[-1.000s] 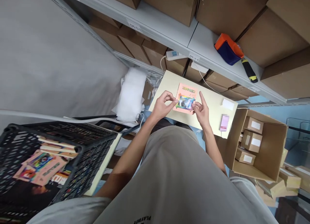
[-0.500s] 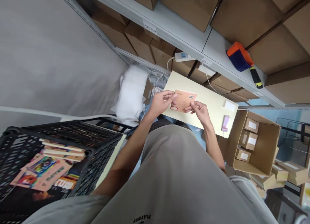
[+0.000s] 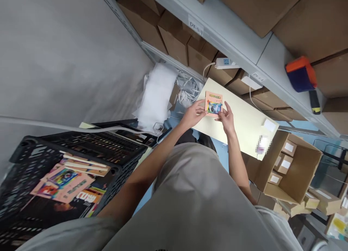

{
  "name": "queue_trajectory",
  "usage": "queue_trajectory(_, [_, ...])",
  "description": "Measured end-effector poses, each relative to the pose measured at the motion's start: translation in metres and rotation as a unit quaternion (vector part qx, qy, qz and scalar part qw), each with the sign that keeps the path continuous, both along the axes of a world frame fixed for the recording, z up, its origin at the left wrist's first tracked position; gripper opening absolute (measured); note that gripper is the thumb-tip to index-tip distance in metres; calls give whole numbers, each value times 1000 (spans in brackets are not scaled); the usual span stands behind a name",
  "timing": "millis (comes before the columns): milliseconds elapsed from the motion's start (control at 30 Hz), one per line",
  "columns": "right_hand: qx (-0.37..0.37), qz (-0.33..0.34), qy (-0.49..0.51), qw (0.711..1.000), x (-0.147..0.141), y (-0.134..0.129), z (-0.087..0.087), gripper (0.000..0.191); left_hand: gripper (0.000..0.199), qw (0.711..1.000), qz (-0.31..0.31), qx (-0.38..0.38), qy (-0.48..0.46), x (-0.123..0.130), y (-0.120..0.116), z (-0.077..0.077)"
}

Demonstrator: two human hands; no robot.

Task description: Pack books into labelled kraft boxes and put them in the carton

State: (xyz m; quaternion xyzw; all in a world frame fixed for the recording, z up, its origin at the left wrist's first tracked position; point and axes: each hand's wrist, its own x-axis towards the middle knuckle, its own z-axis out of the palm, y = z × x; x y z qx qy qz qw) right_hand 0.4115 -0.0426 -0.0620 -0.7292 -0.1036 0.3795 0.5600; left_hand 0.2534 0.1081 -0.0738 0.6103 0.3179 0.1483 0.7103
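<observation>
A small salmon-pink book [image 3: 214, 104] is held over the pale yellow tabletop [image 3: 241, 126], its front cover with a colourful picture facing up. My left hand [image 3: 193, 114] grips the book's left edge, thumb along the lower corner. At its lower right corner my right hand [image 3: 226, 118] pinches it between thumb and fingers, the index finger raised off the cover. Similar pink books [image 3: 63, 182] lie in the black plastic crate [image 3: 116, 175] at the lower left, together with darker printed covers.
White packing sheets [image 3: 156, 97] are piled left of the table. Shelves of cardboard boxes [image 3: 174, 37] run behind it, with a power strip [image 3: 225, 63] and an orange and blue tool [image 3: 301, 74]. An open carton [image 3: 307, 167] holding small labelled boxes stands at the right.
The book has been turned over from its barcode side to its picture cover, both hands still on it. My view has shifted, so the surroundings sit differently in the picture.
</observation>
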Motion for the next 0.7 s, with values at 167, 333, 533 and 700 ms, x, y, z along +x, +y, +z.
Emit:
queue_trajectory(167, [-82,-63,-9,995,13,25,-53,69,49,996,57,-62,28,33,14,-79])
queue_trajectory(333, [-178,-124,-20,976,37,43,-114,43,35,993,90,-47,63,87,11,-137])
queue_trajectory(533, [-258,-121,-189,940,37,42,-122,47,26,994,68,32,78,57,27,-158])
queue_trajectory(700, [-205,1,-309,929,-28,86,-98,49,25,953,232,28,195,-54,77,-222])
